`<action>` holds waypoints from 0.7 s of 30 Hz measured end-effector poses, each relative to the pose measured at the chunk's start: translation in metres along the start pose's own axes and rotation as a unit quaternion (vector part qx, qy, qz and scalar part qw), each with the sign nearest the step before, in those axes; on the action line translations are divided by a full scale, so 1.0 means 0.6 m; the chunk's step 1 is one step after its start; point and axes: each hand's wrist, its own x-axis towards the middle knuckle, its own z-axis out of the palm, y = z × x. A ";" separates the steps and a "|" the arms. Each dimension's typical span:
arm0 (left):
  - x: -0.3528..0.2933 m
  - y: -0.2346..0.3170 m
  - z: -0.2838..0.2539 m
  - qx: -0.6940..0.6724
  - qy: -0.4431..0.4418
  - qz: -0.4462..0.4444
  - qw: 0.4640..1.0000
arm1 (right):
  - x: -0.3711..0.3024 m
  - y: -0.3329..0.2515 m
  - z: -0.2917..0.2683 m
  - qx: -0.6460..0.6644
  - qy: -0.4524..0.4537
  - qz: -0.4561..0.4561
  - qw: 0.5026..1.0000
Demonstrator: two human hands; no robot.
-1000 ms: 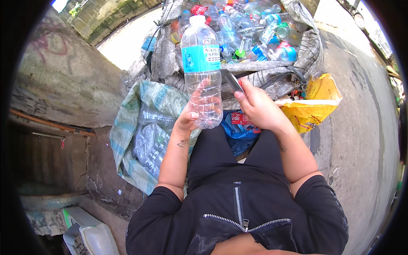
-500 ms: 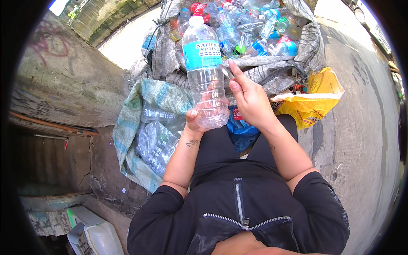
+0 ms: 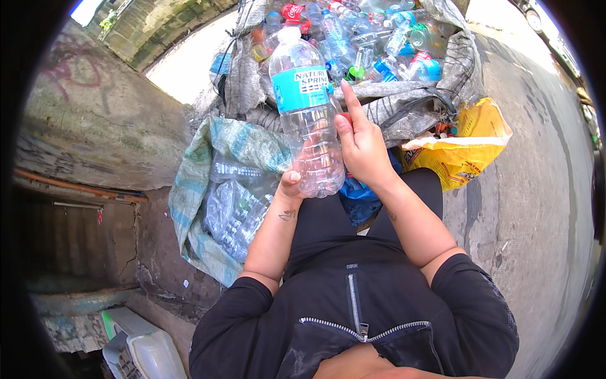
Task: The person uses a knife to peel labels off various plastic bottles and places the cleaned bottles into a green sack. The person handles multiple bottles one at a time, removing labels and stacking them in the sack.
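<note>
A large clear plastic bottle point(image 3: 309, 136) with a white cap and a blue label stands nearly upright in front of me. My left hand point(image 3: 291, 183) is closed round its lower part; the thumb shows at the near side and the fingers show through the plastic. On the bottle's right side is my right hand point(image 3: 366, 148), its index finger pointing up and its other fingers curled. A thin greyish piece shows between the right hand and the bottle, too small to name. Whether the right fingertips touch the bottle is hidden.
A big grey woven sack point(image 3: 464, 66) full of mixed plastic bottles stands ahead. At left, a blue-and-white woven sack point(image 3: 189, 208) holds clear bottles. A yellow sack point(image 3: 470, 151) lies at right, and a blue plastic bag point(image 3: 360, 199) sits between my legs. A concrete wall point(image 3: 101, 120) rises left.
The bottle has come slightly down and turned, so its label has shifted round to the right. My right hand has moved a little left and down alongside it.
</note>
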 end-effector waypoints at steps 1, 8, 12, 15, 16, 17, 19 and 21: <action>-0.001 -0.004 -0.003 -0.010 -0.011 -0.003 1.000 | 0.002 -0.002 -0.002 0.015 -0.009 0.020 1.000; -0.010 -0.019 -0.024 -0.057 -0.076 -0.043 0.995 | 0.023 0.037 -0.003 0.196 -0.043 0.044 0.979; -0.009 -0.028 -0.038 -0.164 -0.191 -0.037 0.967 | 0.022 0.041 -0.002 0.439 -0.080 0.158 0.881; -0.020 -0.036 -0.035 -0.237 -0.115 -0.034 0.964 | 0.025 0.049 -0.015 0.642 -0.133 0.249 0.713; -0.023 -0.035 -0.037 -0.243 -0.105 -0.037 0.964 | 0.028 0.052 -0.013 0.620 -0.117 0.252 0.734; -0.027 -0.034 -0.045 -0.225 -0.118 -0.047 0.966 | 0.028 0.057 -0.011 0.597 -0.101 0.256 0.753; -0.035 -0.022 -0.063 -0.190 -0.143 -0.066 0.969 | 0.030 0.067 -0.005 0.557 -0.114 0.296 0.768; -0.039 0.002 -0.075 -0.117 -0.141 -0.114 0.976 | 0.027 0.081 0.002 0.529 -0.105 0.308 0.784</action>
